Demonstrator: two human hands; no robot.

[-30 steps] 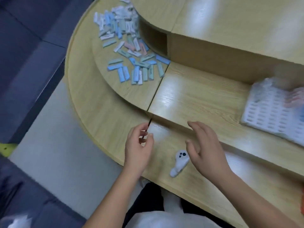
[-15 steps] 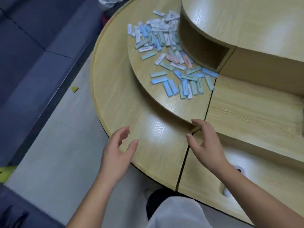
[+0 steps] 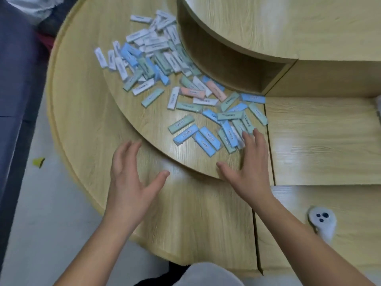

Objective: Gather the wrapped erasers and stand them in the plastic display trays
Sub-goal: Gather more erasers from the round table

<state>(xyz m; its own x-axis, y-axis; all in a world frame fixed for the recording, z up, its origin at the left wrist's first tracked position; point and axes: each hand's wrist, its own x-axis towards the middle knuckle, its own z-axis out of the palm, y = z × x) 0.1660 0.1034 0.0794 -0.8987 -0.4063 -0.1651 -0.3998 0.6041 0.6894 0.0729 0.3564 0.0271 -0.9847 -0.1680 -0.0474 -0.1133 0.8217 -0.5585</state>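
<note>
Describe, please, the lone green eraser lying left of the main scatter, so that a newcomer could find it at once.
Start at the curved middle tier of the wooden desk, where the wrapped erasers are strewn. Left of the pink erasers, one pale green eraser lies diagonally on bare wood. Unlike its neighbours, it appears to touch nothing, with a white eraser standing nearly vertical to its right.

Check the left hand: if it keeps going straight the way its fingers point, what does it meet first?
Probably the curved edge of the middle shelf. The left hand is open over the lower shelf, fingers pointing up and away. Beyond that edge lies bare wood, then a green eraser. Hand height is unclear.
</note>
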